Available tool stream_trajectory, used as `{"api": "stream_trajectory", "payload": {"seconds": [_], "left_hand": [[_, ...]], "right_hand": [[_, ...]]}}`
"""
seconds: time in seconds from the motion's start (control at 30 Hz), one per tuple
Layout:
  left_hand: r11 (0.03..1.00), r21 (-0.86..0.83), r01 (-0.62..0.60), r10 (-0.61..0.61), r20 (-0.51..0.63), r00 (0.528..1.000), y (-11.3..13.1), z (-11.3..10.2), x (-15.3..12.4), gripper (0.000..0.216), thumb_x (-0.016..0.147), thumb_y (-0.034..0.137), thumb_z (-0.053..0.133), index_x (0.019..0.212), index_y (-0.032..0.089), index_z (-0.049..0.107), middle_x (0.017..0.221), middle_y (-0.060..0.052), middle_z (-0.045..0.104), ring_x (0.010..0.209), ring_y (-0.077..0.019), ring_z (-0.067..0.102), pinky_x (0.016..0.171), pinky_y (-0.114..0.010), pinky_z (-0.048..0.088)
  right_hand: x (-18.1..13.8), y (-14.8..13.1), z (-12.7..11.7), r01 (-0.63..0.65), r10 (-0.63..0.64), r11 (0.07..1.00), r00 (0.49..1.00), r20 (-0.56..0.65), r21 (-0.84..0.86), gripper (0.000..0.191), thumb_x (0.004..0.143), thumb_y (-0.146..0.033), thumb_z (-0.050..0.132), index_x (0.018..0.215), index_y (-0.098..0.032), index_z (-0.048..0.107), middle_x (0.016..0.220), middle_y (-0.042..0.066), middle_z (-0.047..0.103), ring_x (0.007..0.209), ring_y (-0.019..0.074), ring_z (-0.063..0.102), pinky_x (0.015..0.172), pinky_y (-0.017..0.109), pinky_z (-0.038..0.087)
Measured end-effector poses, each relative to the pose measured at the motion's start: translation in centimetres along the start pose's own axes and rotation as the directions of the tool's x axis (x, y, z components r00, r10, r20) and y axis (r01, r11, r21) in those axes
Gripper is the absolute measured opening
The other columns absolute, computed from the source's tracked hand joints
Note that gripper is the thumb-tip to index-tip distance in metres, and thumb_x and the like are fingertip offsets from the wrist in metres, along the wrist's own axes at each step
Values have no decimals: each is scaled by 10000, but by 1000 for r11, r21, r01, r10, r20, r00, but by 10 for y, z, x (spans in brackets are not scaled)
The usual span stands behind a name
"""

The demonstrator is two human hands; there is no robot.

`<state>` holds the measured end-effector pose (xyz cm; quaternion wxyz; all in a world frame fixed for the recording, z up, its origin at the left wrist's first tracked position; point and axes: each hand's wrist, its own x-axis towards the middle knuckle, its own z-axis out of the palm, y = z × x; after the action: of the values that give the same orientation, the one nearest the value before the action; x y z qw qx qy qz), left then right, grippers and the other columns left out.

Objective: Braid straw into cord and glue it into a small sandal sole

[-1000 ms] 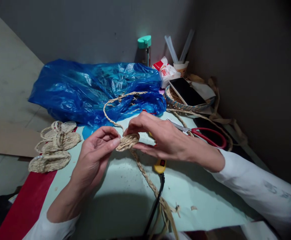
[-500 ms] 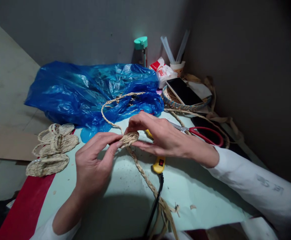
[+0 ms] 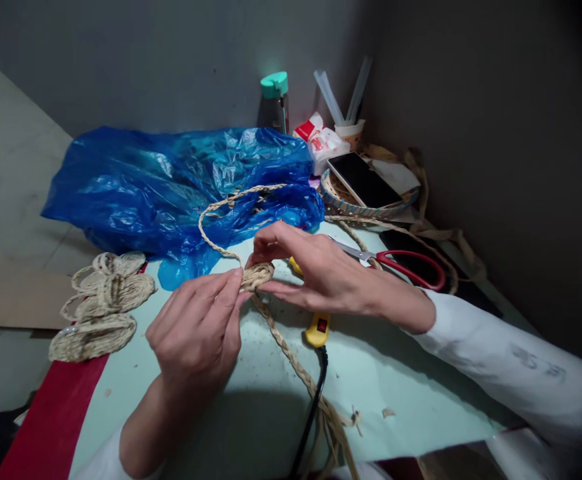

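Note:
A small coil of braided straw rope (image 3: 257, 275) is held just above the pale green table (image 3: 411, 393). My right hand (image 3: 315, 270) pinches the coil from the right, thumb under and fingers over it. My left hand (image 3: 198, 330) has turned palm down and its fingertips press the coil's left edge. The braid's loose end (image 3: 291, 350) runs down toward the front edge, and another length loops back (image 3: 215, 213) over the blue plastic bag (image 3: 171, 180).
Finished straw coils (image 3: 103, 303) lie at the left by a red strip (image 3: 45, 420). A yellow tool with a black cord (image 3: 318, 330) sits under my right wrist. Red-handled scissors (image 3: 405, 267), a woven tray with a phone (image 3: 365, 183), a green-capped bottle (image 3: 275, 100) and a cup of sticks (image 3: 348, 110) stand at the back right.
My left hand has rolled from palm up to palm down while staying on the coil's left edge. My right hand has kept its pinch. The view has shifted slightly.

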<state>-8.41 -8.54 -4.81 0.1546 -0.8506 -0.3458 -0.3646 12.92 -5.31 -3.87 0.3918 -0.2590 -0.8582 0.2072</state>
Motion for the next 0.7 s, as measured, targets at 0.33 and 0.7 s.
{"api": "stream_trajectory", "payload": {"seconds": [0.33, 0.7], "left_hand": [[996, -63, 60, -60, 0, 998, -2, 1, -2, 206, 771, 46, 714, 976, 60, 714, 870, -160, 760, 823, -248, 692, 812, -352, 520], [790, -351, 503, -507, 89, 857, 1, -3, -3, 359, 923, 195, 604, 1277, 252, 622, 1174, -63, 703, 1045, -212, 662, 977, -366, 473]], "right_hand": [[-1, -8, -3, -65, 61, 996, 997, 54, 62, 273, 956, -299, 607, 1113, -190, 413, 1066, 73, 609, 965, 170, 624, 826, 302, 523], [1, 7, -15, -49, 49, 999, 995, 85, 5, 239, 984, -320, 555, 1135, -181, 432, 1111, 97, 586, 1001, 191, 596, 871, 336, 504]]}}
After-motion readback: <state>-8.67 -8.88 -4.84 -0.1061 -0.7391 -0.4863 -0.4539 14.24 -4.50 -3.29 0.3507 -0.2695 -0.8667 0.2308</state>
